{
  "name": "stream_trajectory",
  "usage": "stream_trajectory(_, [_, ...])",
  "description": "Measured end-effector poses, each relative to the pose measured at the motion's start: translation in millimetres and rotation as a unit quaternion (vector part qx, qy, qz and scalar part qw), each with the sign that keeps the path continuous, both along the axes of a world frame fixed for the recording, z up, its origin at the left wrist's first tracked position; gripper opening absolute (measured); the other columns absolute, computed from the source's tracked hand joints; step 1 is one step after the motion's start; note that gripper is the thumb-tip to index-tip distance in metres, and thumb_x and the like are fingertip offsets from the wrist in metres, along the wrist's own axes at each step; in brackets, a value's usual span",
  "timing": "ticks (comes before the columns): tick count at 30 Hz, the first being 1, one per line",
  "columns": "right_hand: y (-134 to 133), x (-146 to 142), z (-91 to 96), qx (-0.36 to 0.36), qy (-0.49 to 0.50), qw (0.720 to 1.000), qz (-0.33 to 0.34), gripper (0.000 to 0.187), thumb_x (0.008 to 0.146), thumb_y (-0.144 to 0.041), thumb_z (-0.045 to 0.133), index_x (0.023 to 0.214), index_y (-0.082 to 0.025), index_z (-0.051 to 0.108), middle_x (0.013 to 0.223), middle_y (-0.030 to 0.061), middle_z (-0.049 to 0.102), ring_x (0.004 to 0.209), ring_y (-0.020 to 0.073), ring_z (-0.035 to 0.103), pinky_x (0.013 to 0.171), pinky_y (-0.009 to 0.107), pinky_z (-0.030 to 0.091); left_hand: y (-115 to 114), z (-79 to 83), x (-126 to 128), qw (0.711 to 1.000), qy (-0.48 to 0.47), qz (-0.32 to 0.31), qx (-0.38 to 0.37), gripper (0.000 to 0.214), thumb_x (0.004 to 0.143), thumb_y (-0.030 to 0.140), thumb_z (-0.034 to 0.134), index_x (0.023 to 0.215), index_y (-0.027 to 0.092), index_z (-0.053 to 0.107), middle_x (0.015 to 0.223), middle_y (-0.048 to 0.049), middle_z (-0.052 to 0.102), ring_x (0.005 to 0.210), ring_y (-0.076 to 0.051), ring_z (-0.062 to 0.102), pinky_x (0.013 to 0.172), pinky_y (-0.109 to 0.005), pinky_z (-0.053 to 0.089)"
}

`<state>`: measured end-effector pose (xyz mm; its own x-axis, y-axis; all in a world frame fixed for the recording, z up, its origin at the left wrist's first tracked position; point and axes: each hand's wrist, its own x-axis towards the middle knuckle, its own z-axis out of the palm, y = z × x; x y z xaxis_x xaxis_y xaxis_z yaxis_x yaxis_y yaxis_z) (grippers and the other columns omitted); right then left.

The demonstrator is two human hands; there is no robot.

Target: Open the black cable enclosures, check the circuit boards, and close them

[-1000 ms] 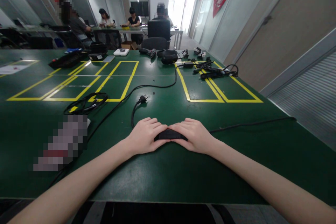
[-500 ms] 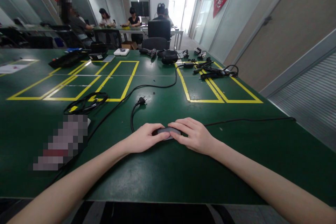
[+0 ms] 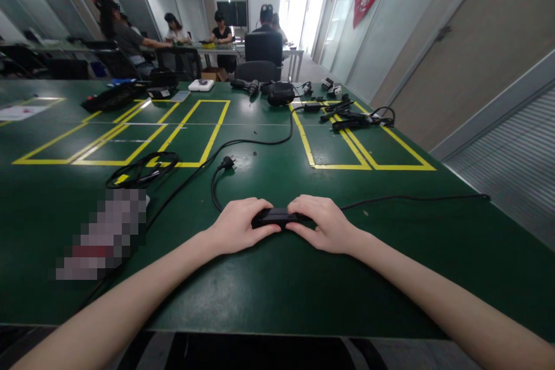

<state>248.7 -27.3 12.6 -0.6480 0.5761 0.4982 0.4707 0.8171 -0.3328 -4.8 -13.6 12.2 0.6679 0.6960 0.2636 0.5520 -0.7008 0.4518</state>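
Both hands grip a black power adapter (image 3: 278,217) near the front of the green table (image 3: 277,295). My left hand (image 3: 237,224) is closed on its left end, the thumb along the near side and the fingers over the far side. At the right end my right hand (image 3: 326,224) holds it in the same way, thumb in front. From behind my left hand a short black cord curves up to a power plug (image 3: 227,163) with bare metal prongs. A thin black cable (image 3: 411,197) runs from behind my right hand toward the table's right edge.
Left of my hands lie a coiled black cable (image 3: 141,170) and a blurred-out flat item (image 3: 104,234). A long cord (image 3: 243,142) crosses the table. Farther back are yellow tape outlines, a drill (image 3: 247,87), a black case (image 3: 280,93) and piled cables (image 3: 347,118). People sit beyond.
The adapter has turned over in my hands: a grey face showed before, a black one shows now. My hands have moved slightly apart along it. The plug has shifted a little left.
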Motion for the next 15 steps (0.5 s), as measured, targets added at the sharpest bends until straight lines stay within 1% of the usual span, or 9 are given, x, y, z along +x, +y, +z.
stream_trajectory(1, [-0.1, 0.2, 0.2, 0.008, -0.007, 1.000, 0.004, 0.015, 0.104, -0.030, 0.056, 0.106, -0.018, 0.064, 0.092, 0.0085, 0.074, 0.080, 0.0204, 0.069, 0.072, 0.031, 0.055, -0.6, -0.2, 0.1, 1.000, 0.000, 0.003, -0.006, 0.031, 0.097, 0.047, 0.070, 0.110, 0.018, 0.069, 0.096, -0.0044, 0.074, 0.082, -0.020, 0.069, 0.075, -0.030, 0.051])
stream_trajectory(3, [-0.5, 0.8, 0.8, 0.014, -0.031, 0.999, 0.015, 0.021, 0.104, -0.031, 0.056, 0.117, -0.017, 0.064, 0.100, 0.0110, 0.074, 0.087, 0.0219, 0.070, 0.076, 0.033, 0.057, -1.4, 0.2, 0.0, 1.000, -0.002, 0.004, -0.012, 0.029, 0.098, 0.046, 0.068, 0.106, 0.018, 0.069, 0.093, -0.0039, 0.074, 0.080, -0.020, 0.068, 0.074, -0.029, 0.050])
stream_trajectory(5, [-1.0, 1.5, 1.3, 0.034, -0.069, 0.997, 0.024, 0.036, 0.103, -0.036, 0.059, 0.134, -0.017, 0.061, 0.120, 0.0162, 0.072, 0.104, 0.0260, 0.070, 0.085, 0.038, 0.058, -1.7, 2.0, 0.0, 1.000, -0.011, 0.001, -0.022, 0.028, 0.098, 0.046, 0.068, 0.104, 0.019, 0.070, 0.092, -0.0035, 0.074, 0.080, -0.019, 0.068, 0.073, -0.029, 0.049])
stream_trajectory(7, [-1.3, 1.9, 1.4, 0.076, -0.117, 0.990, 0.028, 0.047, 0.102, -0.040, 0.061, 0.145, -0.020, 0.057, 0.139, 0.0199, 0.065, 0.117, 0.0301, 0.067, 0.092, 0.044, 0.058, -1.5, 5.2, 0.4, 0.999, -0.026, 0.000, -0.045, 0.026, 0.099, 0.045, 0.067, 0.103, 0.019, 0.071, 0.091, -0.0026, 0.075, 0.080, -0.018, 0.069, 0.072, -0.028, 0.048])
stream_trajectory(8, [-1.3, 2.0, 1.2, 0.097, -0.140, 0.985, 0.029, 0.048, 0.103, -0.039, 0.060, 0.148, -0.022, 0.056, 0.142, 0.0199, 0.063, 0.116, 0.0302, 0.067, 0.093, 0.045, 0.058, -1.4, 6.7, 0.9, 0.998, -0.030, 0.001, -0.061, 0.026, 0.099, 0.044, 0.067, 0.103, 0.019, 0.071, 0.091, -0.0020, 0.075, 0.079, -0.018, 0.069, 0.071, -0.027, 0.048])
stream_trajectory(9, [-1.4, 1.9, 1.0, 0.110, -0.159, 0.981, 0.028, 0.046, 0.105, -0.037, 0.058, 0.149, -0.023, 0.056, 0.141, 0.0191, 0.064, 0.112, 0.0288, 0.069, 0.091, 0.043, 0.058, -1.3, 8.0, 1.3, 0.997, -0.031, 0.002, -0.077, 0.026, 0.099, 0.044, 0.066, 0.102, 0.019, 0.072, 0.090, -0.0014, 0.076, 0.077, -0.017, 0.069, 0.070, -0.026, 0.048])
stream_trajectory(12, [-1.7, 1.7, 0.4, 0.106, -0.188, 0.976, 0.023, 0.045, 0.107, -0.032, 0.053, 0.151, -0.025, 0.055, 0.130, 0.0148, 0.069, 0.095, 0.0224, 0.072, 0.079, 0.034, 0.059, -0.9, 7.9, 2.4, 0.994, -0.017, 0.003, -0.110, 0.028, 0.100, 0.045, 0.063, 0.104, 0.019, 0.073, 0.088, -0.0005, 0.077, 0.074, -0.017, 0.069, 0.067, -0.026, 0.048])
stream_trajectory(14, [-1.6, 2.8, 0.1, 0.085, -0.188, 0.978, 0.016, 0.047, 0.107, -0.032, 0.052, 0.153, -0.026, 0.053, 0.127, 0.0135, 0.069, 0.090, 0.0209, 0.072, 0.072, 0.030, 0.058, -0.5, 4.7, 2.1, 0.995, -0.013, -0.004, -0.102, 0.030, 0.102, 0.045, 0.061, 0.112, 0.020, 0.073, 0.096, -0.0024, 0.078, 0.081, -0.019, 0.072, 0.073, -0.028, 0.053])
stream_trajectory(15, [-0.9, 4.3, 0.2, 0.071, -0.180, 0.981, 0.012, 0.047, 0.107, -0.033, 0.051, 0.154, -0.026, 0.053, 0.127, 0.0132, 0.069, 0.089, 0.0208, 0.073, 0.070, 0.030, 0.058, -0.2, 2.9, 1.6, 0.997, -0.022, -0.004, -0.074, 0.031, 0.102, 0.045, 0.061, 0.117, 0.020, 0.072, 0.103, -0.0046, 0.079, 0.088, -0.021, 0.073, 0.078, -0.031, 0.055])
